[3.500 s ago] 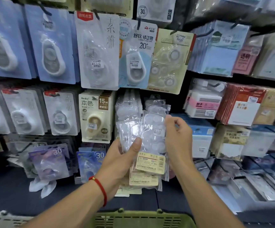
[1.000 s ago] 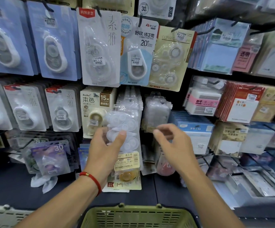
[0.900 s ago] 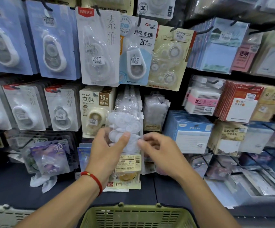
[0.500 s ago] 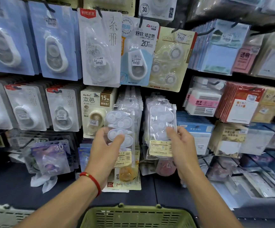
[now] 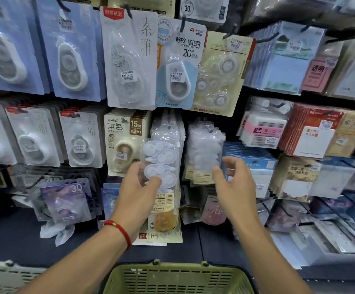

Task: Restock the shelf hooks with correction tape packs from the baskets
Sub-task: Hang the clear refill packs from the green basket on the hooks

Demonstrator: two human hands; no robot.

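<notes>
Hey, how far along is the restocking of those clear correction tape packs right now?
Partly done. A bunch of clear packs already hangs on the right hook, and the right hand is empty beside it. The left hand holds a clear multi-pack in front of the neighbouring hook, not visibly hung. Whether the green basket still holds stock cannot be seen.

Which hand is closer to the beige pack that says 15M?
Left. The left hand, gripping a clear refill pack, sits just below-right of the 15M pack. The right hand is farther right.
</notes>
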